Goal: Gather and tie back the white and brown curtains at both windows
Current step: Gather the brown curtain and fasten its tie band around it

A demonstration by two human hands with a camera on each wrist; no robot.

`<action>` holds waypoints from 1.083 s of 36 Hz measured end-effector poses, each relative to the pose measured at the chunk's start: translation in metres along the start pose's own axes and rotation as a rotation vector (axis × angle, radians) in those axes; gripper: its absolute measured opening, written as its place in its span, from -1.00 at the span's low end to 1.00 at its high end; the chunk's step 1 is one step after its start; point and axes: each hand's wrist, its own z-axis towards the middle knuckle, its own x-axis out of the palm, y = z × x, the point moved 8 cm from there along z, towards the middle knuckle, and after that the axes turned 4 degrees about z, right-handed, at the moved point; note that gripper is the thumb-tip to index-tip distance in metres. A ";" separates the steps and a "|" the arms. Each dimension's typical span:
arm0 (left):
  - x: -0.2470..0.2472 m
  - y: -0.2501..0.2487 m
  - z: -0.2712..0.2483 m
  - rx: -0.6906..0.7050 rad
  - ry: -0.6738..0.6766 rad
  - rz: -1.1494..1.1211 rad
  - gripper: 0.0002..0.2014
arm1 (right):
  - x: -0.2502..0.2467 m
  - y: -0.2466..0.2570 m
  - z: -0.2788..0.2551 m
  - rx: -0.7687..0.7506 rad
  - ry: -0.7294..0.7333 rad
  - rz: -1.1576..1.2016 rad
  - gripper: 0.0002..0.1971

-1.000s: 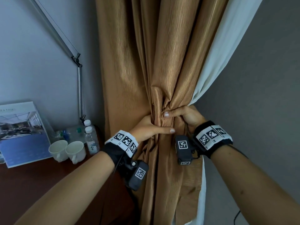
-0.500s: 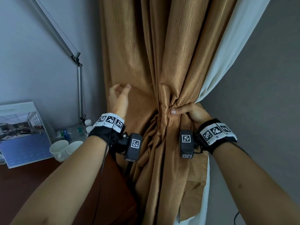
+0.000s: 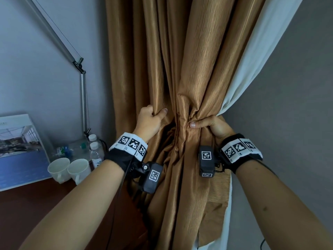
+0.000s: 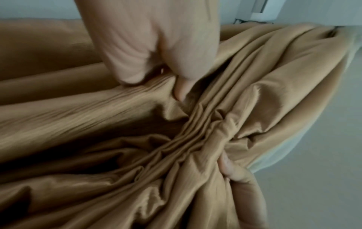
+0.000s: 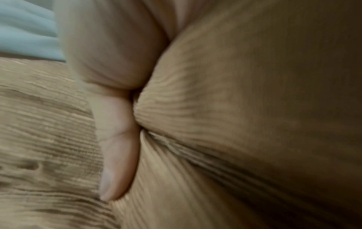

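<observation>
A ribbed brown curtain [image 3: 194,73] hangs down the middle, with a white curtain [image 3: 255,56] behind its right edge. My right hand [image 3: 207,123] grips the gathered waist of the brown curtain, thumb across the bunched folds. My left hand [image 3: 151,118] grips a loose fold of the brown curtain just left of that bunch. In the left wrist view my left hand [image 4: 156,65] pinches the brown curtain [image 4: 137,139]. The right wrist view shows my right thumb [image 5: 117,148] pressed into the brown curtain [image 5: 235,108]. No tieback shows.
A dark wooden table [image 3: 32,204] stands at the lower left with two white cups [image 3: 70,170], water bottles [image 3: 95,150] and a leaning picture board [image 3: 18,150]. A metal lamp arm [image 3: 82,98] rises beside the curtain. Grey walls lie left and right.
My left hand let go of the bunch, reached up and left across the brown curtain with fingers spread, and now grips a fold there. My right hand kept its hold.
</observation>
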 end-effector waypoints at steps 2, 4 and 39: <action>0.001 0.003 0.004 0.006 0.018 0.064 -0.62 | 0.001 0.000 0.001 0.000 0.010 -0.007 -0.38; 0.003 0.008 0.008 -0.011 0.062 0.102 -0.68 | 0.002 0.001 0.002 0.002 0.025 -0.008 -0.37; 0.050 0.018 -0.001 -0.099 0.370 0.135 -0.51 | 0.017 -0.001 -0.003 0.023 0.086 0.006 -0.43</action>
